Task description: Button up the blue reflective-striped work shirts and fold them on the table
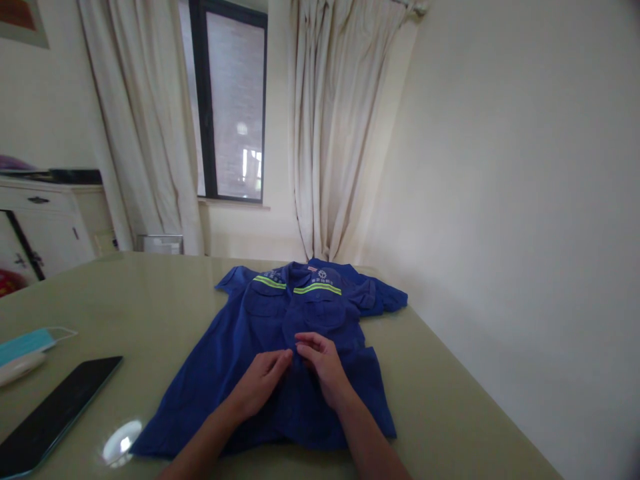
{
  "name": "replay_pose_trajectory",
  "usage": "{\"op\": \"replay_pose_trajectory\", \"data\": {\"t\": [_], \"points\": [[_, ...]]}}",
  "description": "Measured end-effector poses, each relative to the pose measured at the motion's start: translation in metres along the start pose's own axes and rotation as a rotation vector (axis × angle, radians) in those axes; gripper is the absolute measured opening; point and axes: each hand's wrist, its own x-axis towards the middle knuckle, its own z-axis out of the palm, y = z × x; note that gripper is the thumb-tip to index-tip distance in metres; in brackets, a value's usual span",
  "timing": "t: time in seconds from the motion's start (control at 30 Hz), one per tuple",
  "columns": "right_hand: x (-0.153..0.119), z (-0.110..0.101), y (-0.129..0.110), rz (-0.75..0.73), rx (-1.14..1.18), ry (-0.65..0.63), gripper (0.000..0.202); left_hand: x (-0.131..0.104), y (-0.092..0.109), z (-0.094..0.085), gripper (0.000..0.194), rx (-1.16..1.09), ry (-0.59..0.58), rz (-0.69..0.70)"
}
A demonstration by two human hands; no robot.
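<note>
A dark blue short-sleeved work shirt (227,357) lies front up on the table, its collar at the far end. Yellow-green reflective strips and pale printing cross its chest, above two flap pockets. My left hand (263,380) is closed at the shirt's middle front edge, thumb and fingers pinched on the cloth. Just to its right, my right hand (323,363) pinches the same front edge with thumb and forefinger. The fingertips of both hands almost meet. Whatever small part of the shirt lies between them is too small to make out.
More folded blue cloth (387,297) lies beyond the shirt's right shoulder. On the left of the glossy table (150,313) are a black tablet-like device (60,410), a blue face mask (27,345) and a white rounded object (20,368). A wall (500,233) borders the table's right side.
</note>
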Motion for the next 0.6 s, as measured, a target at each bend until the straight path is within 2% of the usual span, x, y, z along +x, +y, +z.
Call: {"op": "replay_pose_trajectory", "data": {"t": [0.13, 0.23, 0.3, 0.4, 0.5, 0.6], "points": [[0.0, 0.0, -0.004, -0.037, 0.018, -0.022, 0.04, 0.004, -0.004, 0.007, 0.038, -0.001, 0.048, -0.043], [0.004, -0.002, -0.004, -0.081, -0.079, 0.018, 0.036, 0.007, -0.009, 0.007, 0.03, -0.172, -0.008, -0.085], [0.006, -0.003, -0.001, -0.101, -0.169, 0.031, 0.031, 0.008, -0.011, 0.007, 0.035, -0.308, 0.003, -0.169], [0.007, -0.003, 0.005, -0.138, -0.276, 0.042, 0.024, 0.008, -0.015, 0.007, 0.044, -0.457, 0.081, -0.304], [0.009, -0.004, 0.011, -0.238, -0.384, 0.057, 0.016, 0.008, -0.021, 0.008, 0.046, -0.607, 0.096, -0.31], [0.009, -0.005, 0.012, -0.299, -0.467, 0.07, 0.012, 0.01, -0.023, 0.009, 0.048, -0.647, 0.125, -0.292]]}}
